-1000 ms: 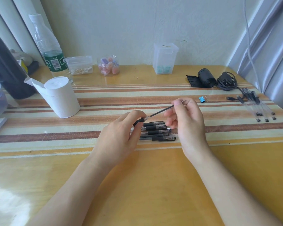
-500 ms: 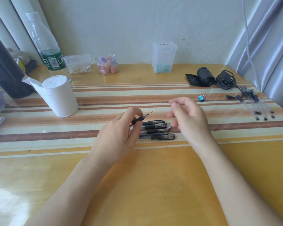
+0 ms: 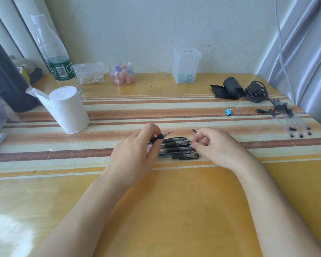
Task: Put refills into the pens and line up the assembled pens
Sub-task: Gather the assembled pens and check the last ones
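Head view: left hand hides most of its pen.

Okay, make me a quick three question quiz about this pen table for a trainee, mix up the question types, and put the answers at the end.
1. True or false: the left hand holds a pen with its tip pointing away to the right.
2. Multiple choice: where does the blue binder clip lie? A) inside the clear tub of cotton swabs B) on the striped cloth, right of the hands C) on top of the tissue roll
3. Fill in: the row of assembled pens lies on the cloth between the two ____.

Key
1. True.
2. B.
3. Hands; the right hand pinches a small pen part just above the row's right end.
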